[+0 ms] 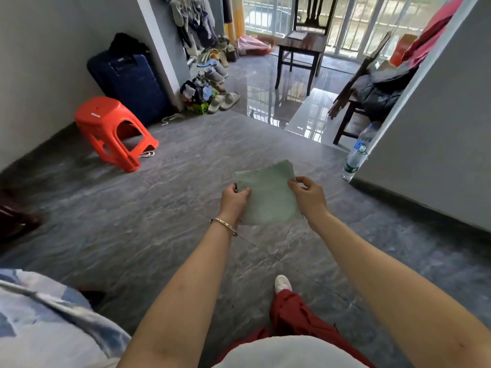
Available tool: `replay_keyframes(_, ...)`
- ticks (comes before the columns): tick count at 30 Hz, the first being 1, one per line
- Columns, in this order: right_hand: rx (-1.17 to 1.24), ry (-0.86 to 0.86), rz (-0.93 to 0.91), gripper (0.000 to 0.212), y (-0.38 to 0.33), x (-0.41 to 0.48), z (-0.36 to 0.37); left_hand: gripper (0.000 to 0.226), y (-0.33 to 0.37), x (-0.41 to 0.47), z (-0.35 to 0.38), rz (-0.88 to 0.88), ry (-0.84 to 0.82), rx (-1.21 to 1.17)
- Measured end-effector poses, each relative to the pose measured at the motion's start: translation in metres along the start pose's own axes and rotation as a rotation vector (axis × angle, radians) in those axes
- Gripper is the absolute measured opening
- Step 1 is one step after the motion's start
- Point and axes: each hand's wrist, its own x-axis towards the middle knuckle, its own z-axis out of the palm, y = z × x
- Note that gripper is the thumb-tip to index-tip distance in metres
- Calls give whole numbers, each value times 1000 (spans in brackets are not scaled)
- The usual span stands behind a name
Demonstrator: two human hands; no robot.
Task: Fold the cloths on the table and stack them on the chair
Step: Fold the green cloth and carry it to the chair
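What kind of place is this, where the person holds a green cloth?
Probably a lived-in home, perhaps a hallway near a balcony: a row of shoes, clothes hanging above them, and a blue suitcase behind a red stool.

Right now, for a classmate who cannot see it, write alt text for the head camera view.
The left hand and right hand pinch opposite edges of a pale green textured cloth, held up above a grey marbled tile floor. An orange plastic stool stands at left and a dark wooden chair farther back.
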Motion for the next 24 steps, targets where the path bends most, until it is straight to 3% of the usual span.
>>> replay_keyframes(13,-31,-53,-12,11,-60,150,-25,18,69,116,78,21,40,-43)
replay_keyframes(24,-47,-51,10,21,-82,227,-22,23,101,183,105,11,51,-32)
